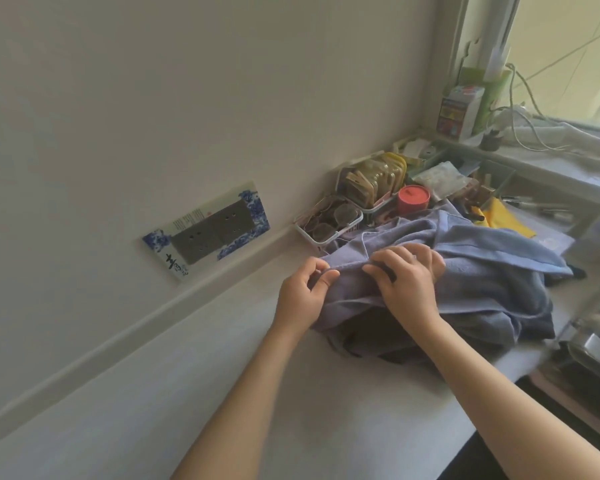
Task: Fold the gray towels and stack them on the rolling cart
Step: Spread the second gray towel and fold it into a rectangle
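Pale grey-white bench (pixel 194 393) runs along a plain off-white wall (pixel 153 81) and carries everything in view. On its far half lies a rumpled heap of soft blue-grey terry towels (pixel 492 282), still unfolded, with darker cloth showing underneath; no rolling cart can be made out with certainty, though a metal-topped object sits at the right edge. Both hands reach into the near side of the heap, apparently to find an edge and separate one towel for folding. The left hand (pixel 300 296) pinches a hemmed edge between thumb and fingers. The right hand (pixel 407 277) lies on top of the cloth with fingers curled into the folds, seemingly gathering or steadying it. Behind the heap stand a white plastic basket of round glass lenses (pixel 329 223) and a small red cylindrical tub (pixel 413 199), pushed against the wall, likely to leave folding room. A blue-and-white patterned socket plate (pixel 207 230) is on the wall.
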A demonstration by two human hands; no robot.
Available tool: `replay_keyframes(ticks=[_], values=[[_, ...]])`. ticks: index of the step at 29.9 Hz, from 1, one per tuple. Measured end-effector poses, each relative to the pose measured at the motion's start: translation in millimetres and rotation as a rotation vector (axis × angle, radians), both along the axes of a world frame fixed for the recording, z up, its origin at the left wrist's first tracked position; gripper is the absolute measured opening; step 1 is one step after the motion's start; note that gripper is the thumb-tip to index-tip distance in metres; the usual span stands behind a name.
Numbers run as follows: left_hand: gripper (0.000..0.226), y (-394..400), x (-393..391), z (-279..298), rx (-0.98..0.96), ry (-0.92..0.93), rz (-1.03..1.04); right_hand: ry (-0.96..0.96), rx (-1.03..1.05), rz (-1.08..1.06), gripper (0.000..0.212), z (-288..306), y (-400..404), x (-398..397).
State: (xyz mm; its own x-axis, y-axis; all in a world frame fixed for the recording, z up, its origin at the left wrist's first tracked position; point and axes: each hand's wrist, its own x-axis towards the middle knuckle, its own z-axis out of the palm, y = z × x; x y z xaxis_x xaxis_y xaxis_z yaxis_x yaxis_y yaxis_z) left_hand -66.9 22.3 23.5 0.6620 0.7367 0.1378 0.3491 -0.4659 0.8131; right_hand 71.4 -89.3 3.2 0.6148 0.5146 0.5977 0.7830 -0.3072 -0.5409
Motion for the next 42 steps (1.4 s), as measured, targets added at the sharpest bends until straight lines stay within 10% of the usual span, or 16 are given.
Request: replay_keyframes(ticks=[15, 28, 37, 42], values=[[0.019, 41, -247, 34, -0.035, -0.059, 0.302, 0.328, -0.197, 0.622, 0.013, 33, 84, -211], [0.027, 17, -493, 70, 0.24, 0.287, 0.748, 0.287, -0.19, 0.989, 0.014, 52, 133, -437], [0.043, -27, -498, -59, -0.584, 0.589, 0.356, -0.23, -1.049, 0.94, 0.043, -30, 99, -409], [0.027, -50, -504, -106, -0.498, 0.585, 0.37, -0.165, -1.043, 0.969, 0.035, -87, 69, -403]])
